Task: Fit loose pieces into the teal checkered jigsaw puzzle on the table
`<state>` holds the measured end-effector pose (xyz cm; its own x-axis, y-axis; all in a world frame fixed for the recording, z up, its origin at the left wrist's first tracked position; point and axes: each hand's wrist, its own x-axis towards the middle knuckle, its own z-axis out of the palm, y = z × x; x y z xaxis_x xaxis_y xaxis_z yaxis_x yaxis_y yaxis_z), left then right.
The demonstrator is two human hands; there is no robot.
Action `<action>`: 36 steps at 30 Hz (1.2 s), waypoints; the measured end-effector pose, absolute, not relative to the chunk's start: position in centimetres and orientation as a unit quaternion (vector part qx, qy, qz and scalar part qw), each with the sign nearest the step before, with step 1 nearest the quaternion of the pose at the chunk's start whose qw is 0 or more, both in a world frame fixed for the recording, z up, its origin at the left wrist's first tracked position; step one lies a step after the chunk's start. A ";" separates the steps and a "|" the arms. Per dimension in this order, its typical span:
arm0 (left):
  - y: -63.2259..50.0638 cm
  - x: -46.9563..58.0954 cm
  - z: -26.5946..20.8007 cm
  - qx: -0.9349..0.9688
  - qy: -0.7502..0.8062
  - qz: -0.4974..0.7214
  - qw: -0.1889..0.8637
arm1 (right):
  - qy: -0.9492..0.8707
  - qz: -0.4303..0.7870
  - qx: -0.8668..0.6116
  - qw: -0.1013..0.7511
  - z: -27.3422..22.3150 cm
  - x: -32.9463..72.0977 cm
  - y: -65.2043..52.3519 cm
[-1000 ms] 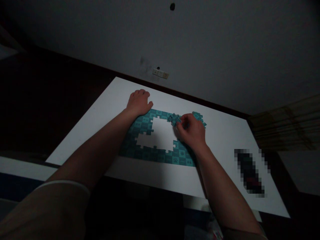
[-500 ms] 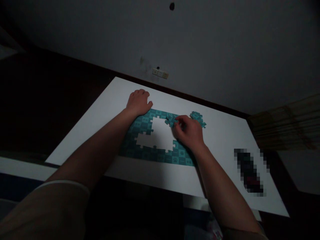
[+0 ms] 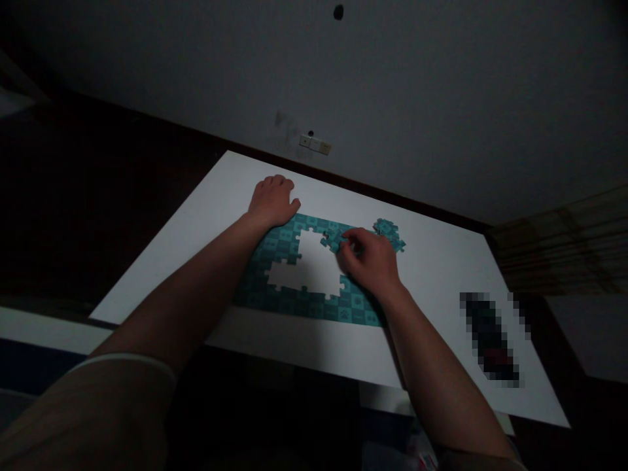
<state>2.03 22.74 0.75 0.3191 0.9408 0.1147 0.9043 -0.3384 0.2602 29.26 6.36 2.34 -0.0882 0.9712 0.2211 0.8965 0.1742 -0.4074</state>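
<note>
A teal checkered jigsaw puzzle [image 3: 353, 306] lies on the white table, with an irregular opening in its middle where the tabletop shows. My left hand [image 3: 275, 199] rests flat at the puzzle's far left corner, fingers spread onto the table. At the upper right of the opening, my right hand [image 3: 370, 258] pinches a teal puzzle piece [image 3: 333, 241] between thumb and fingers. That piece sits by the puzzle's far edge, and its far outline is hard to separate from the pieces around it. Behind the right hand is a small heap of loose puzzle pieces [image 3: 387, 230], partly covered by the hand.
A dark pixelated object [image 3: 490, 340] lies on the right part of the white table [image 3: 441, 261]. Beyond the table's far edge stands a grey wall with a socket panel [image 3: 314, 144]. A striped curtain [image 3: 564, 242] hangs at the right.
The puzzle piece at my right fingertips has shifted slightly left, and the right hand has moved a very little with it. My left hand stays in place.
</note>
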 end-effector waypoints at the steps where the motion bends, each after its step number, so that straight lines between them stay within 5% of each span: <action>1: 22.8 2.0 0.7 0.809 0.570 0.125 0.075 | -0.733 0.086 -0.637 0.224 2.4 29.3 6.3; 6: 23.0 1.9 0.4 0.808 0.566 0.137 0.087 | -0.719 0.101 -0.650 0.225 2.7 29.0 6.1; 14: 23.0 2.1 0.2 0.809 0.570 0.128 0.061 | -0.747 0.105 -0.647 0.114 3.7 27.5 5.5; 36: 23.1 2.1 0.0 0.812 0.566 0.127 0.057 | -0.726 0.094 -0.674 0.100 4.2 27.1 5.5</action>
<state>2.08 23.13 0.05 0.3264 0.9345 0.1420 0.9057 -0.3522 0.2359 27.14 5.48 4.16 -0.0713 0.9973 0.0185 0.9599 0.0736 -0.2705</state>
